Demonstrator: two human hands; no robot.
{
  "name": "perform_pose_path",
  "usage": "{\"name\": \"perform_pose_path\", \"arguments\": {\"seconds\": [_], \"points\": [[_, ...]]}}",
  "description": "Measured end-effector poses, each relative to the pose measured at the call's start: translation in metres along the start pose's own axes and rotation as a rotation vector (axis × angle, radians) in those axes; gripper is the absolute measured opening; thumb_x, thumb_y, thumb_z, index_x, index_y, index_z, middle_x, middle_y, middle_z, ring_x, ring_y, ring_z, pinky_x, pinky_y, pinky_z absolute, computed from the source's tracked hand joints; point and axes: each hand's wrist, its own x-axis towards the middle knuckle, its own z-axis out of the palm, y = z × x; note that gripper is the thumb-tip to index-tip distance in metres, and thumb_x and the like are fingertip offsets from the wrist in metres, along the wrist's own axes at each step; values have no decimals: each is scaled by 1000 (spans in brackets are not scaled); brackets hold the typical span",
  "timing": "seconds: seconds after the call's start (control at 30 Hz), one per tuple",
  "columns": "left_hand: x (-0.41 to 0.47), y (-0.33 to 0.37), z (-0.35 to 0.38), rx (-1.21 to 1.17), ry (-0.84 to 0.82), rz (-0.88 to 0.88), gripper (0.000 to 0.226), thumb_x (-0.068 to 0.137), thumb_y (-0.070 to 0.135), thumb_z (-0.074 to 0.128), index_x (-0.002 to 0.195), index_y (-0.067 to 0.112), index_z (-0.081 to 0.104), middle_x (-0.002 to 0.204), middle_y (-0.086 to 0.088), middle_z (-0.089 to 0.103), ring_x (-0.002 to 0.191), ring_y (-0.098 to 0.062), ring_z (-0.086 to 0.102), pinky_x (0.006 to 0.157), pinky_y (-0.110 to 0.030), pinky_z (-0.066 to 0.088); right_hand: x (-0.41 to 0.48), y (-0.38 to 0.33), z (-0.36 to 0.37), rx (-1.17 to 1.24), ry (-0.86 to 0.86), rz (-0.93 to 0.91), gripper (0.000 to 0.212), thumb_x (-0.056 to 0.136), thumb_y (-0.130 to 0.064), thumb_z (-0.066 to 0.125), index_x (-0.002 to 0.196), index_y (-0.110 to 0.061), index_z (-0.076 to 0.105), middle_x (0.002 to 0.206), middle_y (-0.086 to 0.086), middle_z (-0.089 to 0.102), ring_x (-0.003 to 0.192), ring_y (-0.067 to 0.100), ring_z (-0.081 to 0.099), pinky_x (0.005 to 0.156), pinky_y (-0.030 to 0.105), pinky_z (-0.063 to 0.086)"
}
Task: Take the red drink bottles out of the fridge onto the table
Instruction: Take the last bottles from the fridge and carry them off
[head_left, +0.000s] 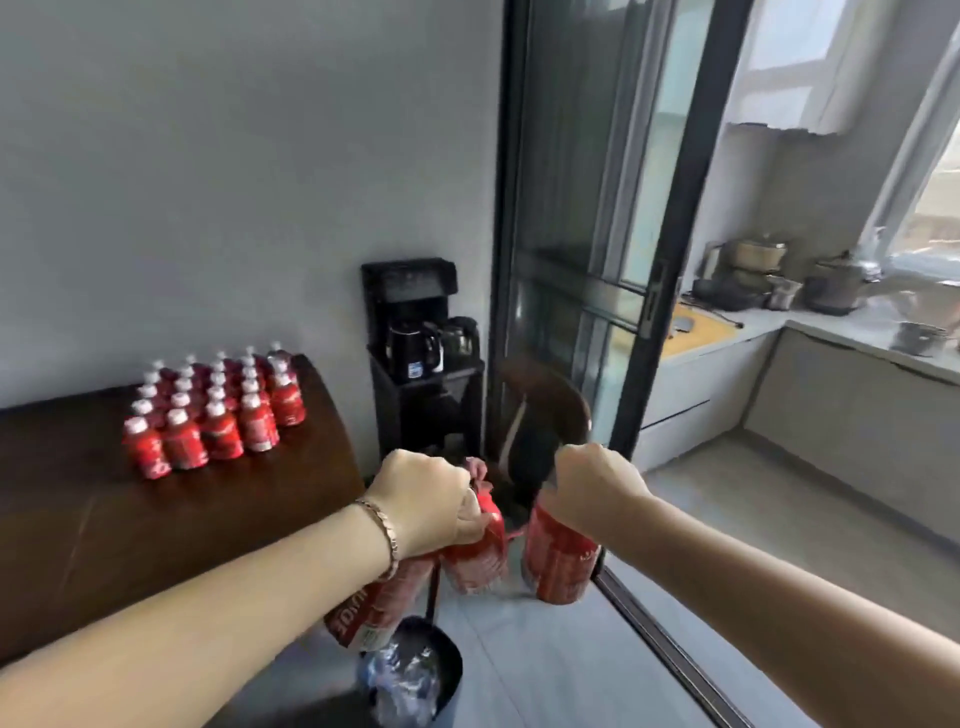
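Gripping necks, left hand (423, 501) fingers dangle two splayed red bottles (475, 564), right hand (592, 486) one upright.

Soft daylight from the right-hand window (924, 218), motion blur, wide-angle bending at edges.

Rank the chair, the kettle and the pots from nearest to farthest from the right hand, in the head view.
1. Chair, just beyond the right hand.
2. Kettle, left, by the wall.
3. Pots, far right, on the kitchen counter.
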Motion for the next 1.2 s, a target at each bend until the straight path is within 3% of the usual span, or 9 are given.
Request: {"name": "perform_pose_path", "arguments": {"seconds": [0.1,0.27,0.43,0.53,0.63,0.87,1.03,1.1,1.2], "points": [[-9,-77,23,1,-37,-159,41,89,53,40,94,18,62,104,-3,69,99,-24,65,76,-26,41,56,-72,16,45,-27,-114,28,93,-30,48,97,-6,62,104,12,66,98,32,63,68,28,41],[-16,-178,68,-9,-65,-331,49,84,66,42,90,20,60,100,-1,69,97,-21,65,70,-27,35,138,-167,47,83,-91,-280,22,89,-27,50,89,-8,60,96,12,66,92,32,64,65,27,41],[-3,-248,114,5,-98,-460,49,84,67,41,86,20,57,96,2,69,93,-20,65,69,-27,35,219,-225,83,119,-195,-374,31,89,-32,51,66,-13,43,67,1,49,74,28,57,57,27,41],[9,-287,148,-14,-110,-540,46,85,66,39,79,22,47,93,2,69,90,-20,65,69,-27,37,272,-259,107,135,-259,-433,27,90,-34,53,93,-8,58,92,6,61,87,28,63,66,30,47],[17,-318,174,11,-156,-596,46,87,64,37,87,21,55,95,2,69,93,-19,65,71,-26,38,315,-286,130,136,-292,-465,29,90,-34,54,104,-8,58,102,8,61,91,26,63,68,31,48],[24,-406,253,-32,-308,-618,51,88,63,35,101,19,58,97,2,68,93,-19,65,69,-26,35,419,-348,200,194,-356,-311,27,94,-33,50,107,-9,55,94,6,56,77,20,55,57,27,44],[42,-460,296,-127,-270,-495,51,88,63,36,97,17,57,93,2,67,89,-20,64,70,-27,38,479,-381,249,264,-321,-89,31,93,-34,50,110,-8,57,104,12,61,89,28,64,76,41,57],[47,-489,313,-168,-166,-429,50,88,61,36,87,16,59,80,3,66,77,-18,65,63,-26,37,499,-399,264,285,-294,5,31,93,-34,51,109,-9,58,107,14,61,90,30,63,75,41,56],[52,-517,342,-162,-10,-369,51,73,59,37,51,17,56,40,6,50,33,-13,50,44,-18,25,520,-417,278,304,-257,107,31,93,-33,49,108,-7,59,108,16,60,92,33,62,72,37,53]]}}
